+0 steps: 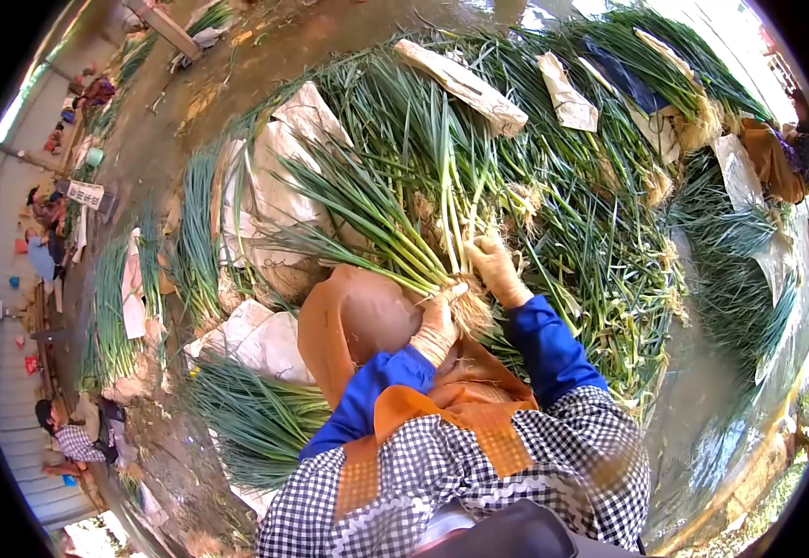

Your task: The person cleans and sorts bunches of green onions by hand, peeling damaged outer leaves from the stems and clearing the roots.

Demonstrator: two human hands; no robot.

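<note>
My left hand (439, 325) is closed round the root end of a bunch of green onions (402, 244). Their pale stalks and long green leaves fan out up and to the left, and the tangled roots (475, 314) hang beside my fingers. Just to the right, my right hand (497, 270) pinches the lower part of a green onion stalk (451, 209) whose leaves point away from me. Its fingertips partly hide the grip. An orange-brown apron (325, 321) covers my lap under the bunch.
A large heap of green onions (367, 121) spreads ahead, with peeled scraps (609, 344) to the right. Another bundle (255, 418) lies at lower left. Pale sacks (283, 177) lie among the piles. Other people sit at far left, one in a checked top (77, 444), and at far right.
</note>
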